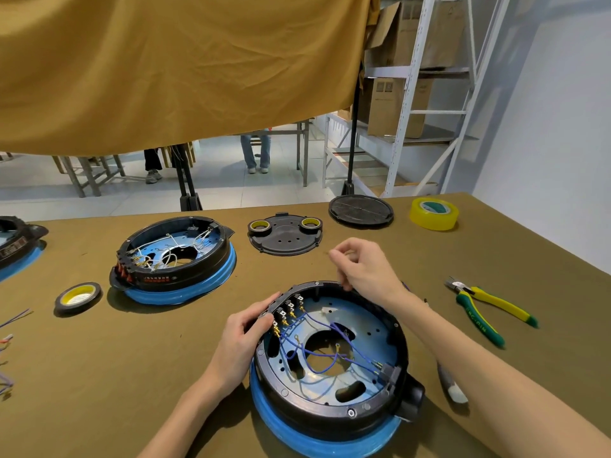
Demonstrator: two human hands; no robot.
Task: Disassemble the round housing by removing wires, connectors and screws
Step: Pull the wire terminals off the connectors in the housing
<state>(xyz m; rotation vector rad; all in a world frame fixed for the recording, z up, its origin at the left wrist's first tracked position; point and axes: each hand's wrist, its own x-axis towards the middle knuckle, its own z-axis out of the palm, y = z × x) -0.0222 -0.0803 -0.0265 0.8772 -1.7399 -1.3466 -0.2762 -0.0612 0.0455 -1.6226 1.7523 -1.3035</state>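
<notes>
Round housing [330, 365]: black ring on a blue base, open side up, sitting on the olive table [139, 365] directly in front of you, nearest its front edge. Inside it: blue wires [310, 345] looping across a blue plate, running to a row of brass-tipped connectors [287, 313] on the housing's upper-left rim. Your left hand [246, 332]: fingers curled over that rim beside the connectors, gripping the housing. Your right hand [362, 264]: raised just above the housing's far rim, fingers bent with tips drawn close together; whether they pinch anything, you cannot tell. Right of the housing: pliers [486, 309] with yellow-and-green handles, well apart, and a grey-and-white tool handle [451, 385], partly hidden behind your right forearm, near the housing's black side tab. Behind the housing: a flat black cover [286, 239] carrying two small tape rolls, a round black lid [361, 211] and a large yellow tape roll [433, 213] farther right. Left of and behind the housing: a second housing [175, 259] with white wires, a black-and-yellow tape roll [77, 297] beside it, loose wire pieces [10, 345] at the table's left edge.
</notes>
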